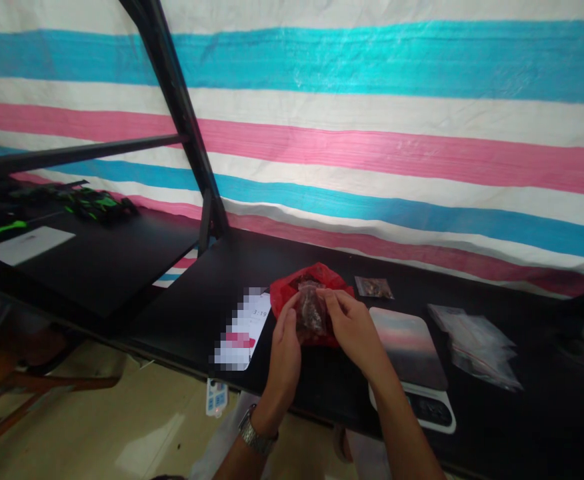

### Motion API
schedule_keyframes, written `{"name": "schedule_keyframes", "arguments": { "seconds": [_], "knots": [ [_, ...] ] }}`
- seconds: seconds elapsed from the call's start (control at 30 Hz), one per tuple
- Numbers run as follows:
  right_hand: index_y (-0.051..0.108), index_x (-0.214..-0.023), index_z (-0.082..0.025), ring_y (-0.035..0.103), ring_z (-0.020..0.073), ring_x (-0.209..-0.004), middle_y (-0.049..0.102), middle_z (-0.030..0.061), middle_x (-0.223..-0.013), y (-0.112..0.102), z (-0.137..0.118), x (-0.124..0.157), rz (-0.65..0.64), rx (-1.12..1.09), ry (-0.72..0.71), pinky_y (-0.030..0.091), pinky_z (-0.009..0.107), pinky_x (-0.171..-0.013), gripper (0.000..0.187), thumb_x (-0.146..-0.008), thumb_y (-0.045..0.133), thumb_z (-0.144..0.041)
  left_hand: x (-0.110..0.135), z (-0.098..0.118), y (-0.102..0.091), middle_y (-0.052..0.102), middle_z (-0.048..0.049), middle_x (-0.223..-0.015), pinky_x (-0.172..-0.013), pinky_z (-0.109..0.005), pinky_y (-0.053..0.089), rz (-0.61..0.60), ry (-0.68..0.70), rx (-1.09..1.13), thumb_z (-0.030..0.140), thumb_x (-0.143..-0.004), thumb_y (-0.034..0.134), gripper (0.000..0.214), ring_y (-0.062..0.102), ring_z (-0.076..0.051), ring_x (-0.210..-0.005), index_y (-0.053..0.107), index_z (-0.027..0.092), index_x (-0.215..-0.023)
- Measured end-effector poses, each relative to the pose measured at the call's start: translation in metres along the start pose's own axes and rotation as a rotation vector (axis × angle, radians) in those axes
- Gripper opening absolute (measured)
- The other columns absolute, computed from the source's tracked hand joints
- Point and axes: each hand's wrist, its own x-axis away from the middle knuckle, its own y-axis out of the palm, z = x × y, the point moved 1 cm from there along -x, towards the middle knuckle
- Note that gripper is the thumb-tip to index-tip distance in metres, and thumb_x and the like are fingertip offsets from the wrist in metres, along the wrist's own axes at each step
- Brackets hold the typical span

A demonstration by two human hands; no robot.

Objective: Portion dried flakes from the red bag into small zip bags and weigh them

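My left hand (285,347) and my right hand (353,325) meet over the black table (202,300), both pinched on a small clear bag (312,313) filled with dark brownish pieces. The left fingers hold its left side, the right fingers pinch its top edge. Just behind the bag lies an open red plastic bag (292,290) with more dark contents. A metal watch (256,435) is on my left wrist.
A kitchen scale (412,357) sits right of my hands. A small filled clear bag (373,287) lies behind it, and a pile of empty clear zip bags (477,343) further right. A white paper (245,330) lies left. A black metal frame post (187,127) stands behind; green-black items (89,202) rest on the left table.
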Motion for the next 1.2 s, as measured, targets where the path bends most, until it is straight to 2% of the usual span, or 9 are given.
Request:
{"name": "schedule_keyframes", "arguments": {
  "seconds": [0.1, 0.23, 0.3, 0.43, 0.63, 0.77, 0.87, 1.0, 1.2],
  "knots": [
    [0.083, -0.100, -0.024, 0.075, 0.0256, -0.105, 0.083, 0.0082, -0.108, 0.000, 0.001, 0.001, -0.015, 0.005, 0.000, 0.054, 0.036, -0.095, 0.044, -0.104, 0.049, -0.052, -0.001, -0.001, -0.001, 0.072, -0.0136, -0.142, -0.101, -0.043, 0.061, -0.021, -0.004, 0.019, 0.049, -0.097, 0.064, 0.045, 0.071, -0.030, -0.126, 0.073, 0.020, -0.131],
    [0.082, -0.095, -0.022, 0.075, 0.0254, -0.104, 0.082, 0.0092, -0.106, 0.002, 0.006, 0.002, -0.011, 0.045, 0.030, 0.054, 0.036, -0.095, 0.044, -0.104, 0.048, -0.050, 0.000, -0.003, 0.001, 0.079, -0.0161, -0.124, -0.079, -0.042, 0.067, -0.068, -0.097, 0.083, 0.054, -0.093, 0.068, 0.055, 0.079, -0.029, -0.094, 0.070, 0.016, -0.134],
    [0.082, -0.097, -0.022, 0.075, 0.0249, -0.104, 0.082, 0.0096, -0.107, 0.002, 0.007, 0.002, -0.004, 0.047, 0.033, 0.054, 0.035, -0.095, 0.044, -0.104, 0.048, -0.049, 0.001, -0.002, 0.002, 0.077, -0.0165, -0.128, -0.080, -0.042, 0.066, -0.056, -0.086, 0.072, 0.054, -0.094, 0.067, 0.055, 0.078, -0.030, -0.099, 0.070, 0.016, -0.135],
    [0.082, -0.100, -0.022, 0.075, 0.0250, -0.105, 0.082, 0.0096, -0.109, -0.003, 0.003, 0.002, -0.025, 0.018, -0.014, 0.054, 0.035, -0.094, 0.044, -0.104, 0.048, -0.050, 0.006, -0.001, 0.002, 0.068, -0.0136, -0.147, -0.101, -0.041, 0.061, -0.032, 0.012, -0.038, 0.048, -0.098, 0.065, 0.044, 0.067, -0.031, -0.131, 0.072, 0.021, -0.132],
    [0.083, -0.097, -0.023, 0.075, 0.0264, -0.099, 0.083, 0.0080, -0.104, -0.018, -0.006, 0.003, 0.020, -0.034, -0.035, 0.057, 0.037, -0.091, 0.046, -0.102, 0.052, -0.057, 0.012, 0.004, 0.006, 0.067, -0.0092, -0.147, -0.122, -0.044, 0.044, 0.000, 0.171, -0.230, 0.044, -0.104, 0.058, 0.036, 0.059, -0.028, -0.141, 0.068, 0.026, -0.133],
    [0.078, -0.106, -0.023, 0.076, 0.0245, -0.095, 0.083, 0.0066, -0.101, -0.025, -0.008, 0.004, 0.077, -0.145, -0.052, 0.058, 0.036, -0.090, 0.030, -0.094, 0.068, -0.049, 0.014, 0.006, 0.010, 0.069, -0.0105, -0.143, -0.121, -0.045, 0.046, 0.018, 0.232, -0.274, 0.044, -0.102, 0.061, 0.036, 0.060, -0.030, -0.139, 0.068, 0.025, -0.131],
    [0.074, -0.113, -0.022, 0.075, 0.0227, -0.089, 0.082, 0.0057, -0.097, -0.031, -0.010, 0.006, 0.081, -0.189, -0.055, 0.058, 0.034, -0.085, 0.032, -0.089, 0.073, -0.044, 0.016, 0.007, 0.013, 0.072, -0.0102, -0.138, -0.117, -0.043, 0.048, -0.029, 0.264, -0.267, 0.041, -0.102, 0.061, 0.032, 0.063, -0.030, -0.135, 0.071, 0.025, -0.128],
    [0.079, -0.097, -0.022, 0.071, 0.0213, -0.082, 0.081, 0.0059, -0.093, -0.041, -0.014, 0.011, 0.052, -0.116, -0.033, 0.055, 0.032, -0.076, 0.027, -0.090, 0.071, -0.047, 0.020, 0.008, 0.015, 0.073, -0.0101, -0.136, -0.115, -0.041, 0.050, -0.101, 0.362, -0.300, 0.040, -0.106, 0.056, 0.030, 0.064, -0.029, -0.133, 0.073, 0.025, -0.126],
    [0.077, -0.092, -0.020, 0.071, 0.0215, -0.086, 0.079, 0.0062, -0.091, -0.086, -0.013, 0.018, 0.167, -0.105, -0.036, 0.055, 0.033, -0.083, 0.029, -0.088, 0.071, -0.048, 0.030, 0.002, 0.019, 0.064, -0.0120, -0.138, -0.110, -0.041, 0.052, -0.126, 0.619, -0.492, 0.029, -0.107, 0.051, 0.033, 0.063, -0.026, -0.128, 0.063, 0.026, -0.137]
  ]
}}
